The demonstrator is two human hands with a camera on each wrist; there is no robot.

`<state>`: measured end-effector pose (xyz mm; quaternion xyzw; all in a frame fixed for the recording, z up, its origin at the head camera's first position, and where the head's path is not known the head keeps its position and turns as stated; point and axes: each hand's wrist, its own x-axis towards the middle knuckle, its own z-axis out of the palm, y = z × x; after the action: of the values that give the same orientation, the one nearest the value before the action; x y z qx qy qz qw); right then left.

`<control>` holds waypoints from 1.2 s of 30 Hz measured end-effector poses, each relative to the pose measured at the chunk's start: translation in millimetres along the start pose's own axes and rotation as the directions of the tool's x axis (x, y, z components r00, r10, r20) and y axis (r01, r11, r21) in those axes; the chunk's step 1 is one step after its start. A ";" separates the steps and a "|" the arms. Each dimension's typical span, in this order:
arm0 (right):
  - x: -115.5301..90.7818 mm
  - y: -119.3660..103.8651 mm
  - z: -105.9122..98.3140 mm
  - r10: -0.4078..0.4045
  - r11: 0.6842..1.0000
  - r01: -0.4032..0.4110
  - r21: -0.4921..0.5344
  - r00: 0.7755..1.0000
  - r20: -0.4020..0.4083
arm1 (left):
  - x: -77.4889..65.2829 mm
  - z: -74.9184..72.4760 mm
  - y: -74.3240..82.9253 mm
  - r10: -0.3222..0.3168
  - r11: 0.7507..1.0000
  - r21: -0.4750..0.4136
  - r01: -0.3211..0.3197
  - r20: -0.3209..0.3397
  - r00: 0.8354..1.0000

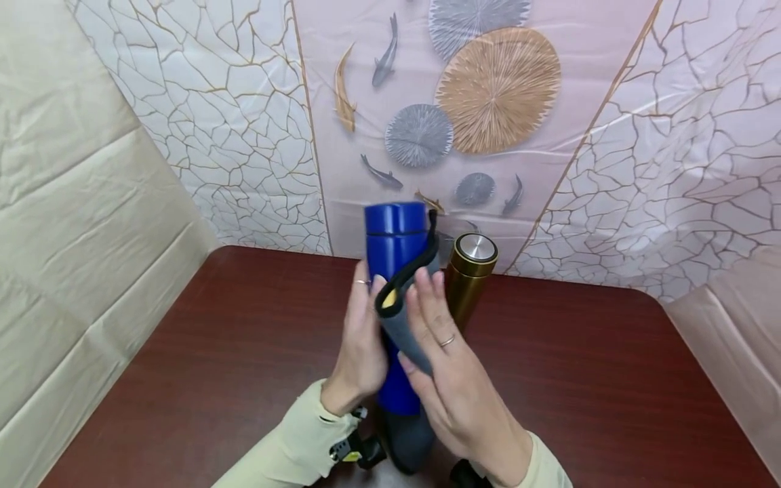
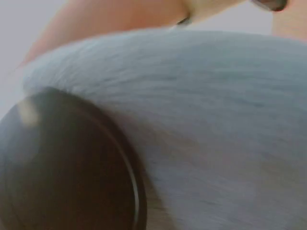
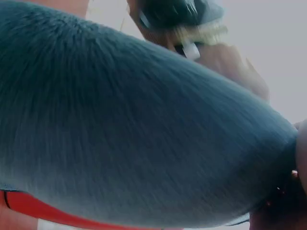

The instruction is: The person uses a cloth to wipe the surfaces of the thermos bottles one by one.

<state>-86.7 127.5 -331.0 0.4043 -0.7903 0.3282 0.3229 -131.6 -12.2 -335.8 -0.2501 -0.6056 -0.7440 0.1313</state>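
Over table (image 1: 201, 366): blue btl (image 1: 396, 251), grey cloth (image 1: 405, 332) partly round it, btwn my L hand (image 1: 364, 339) & R hand (image 1: 451, 373).
L fingers mostly hidden, can't tell grip; R fingers straight, close together on cloth; flat press could let cloth slip.

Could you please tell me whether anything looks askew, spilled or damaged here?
Nothing looks spilled or damaged. Only the grey cloth with black edging sits askew: it slants across the tall blue cylindrical bottle under the right hand, its edge curling to show yellow. That is probably just from handling.
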 end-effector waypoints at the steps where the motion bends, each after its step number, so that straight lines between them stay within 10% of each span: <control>1: 1.4 2.0 -2.4 0.017 1.000 -0.017 0.001 1.000 -0.027 | -2.7 3.0 -2.4 0.018 0.999 0.035 -0.019 0.026 1.000; 11: 11.2 4.3 -29.6 0.146 0.989 -0.144 0.023 0.975 -0.168 | -22.3 22.9 -15.0 0.060 0.982 0.162 -0.095 0.211 0.976; 24: -3.9 -6.1 14.4 -0.091 0.988 0.083 0.134 0.994 0.059 | 4.9 -14.4 25.2 0.012 0.980 -0.197 -0.031 -0.098 0.995; 30: -13.8 -12.1 15.8 -0.166 0.986 0.152 0.071 0.938 0.305 | 16.9 -49.0 39.7 -0.023 0.990 -0.140 -0.015 -0.263 0.964; 36: -15.3 -12.2 17.4 -0.224 0.970 0.241 -0.003 0.906 0.359 | 17.1 -58.6 42.0 -0.133 0.984 -0.157 0.088 -0.310 0.941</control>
<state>-73.5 114.9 -349.8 0.5408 -0.7891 0.1901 0.2207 -137.5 -76.7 -300.0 -0.1006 -0.5353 -0.8218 0.1676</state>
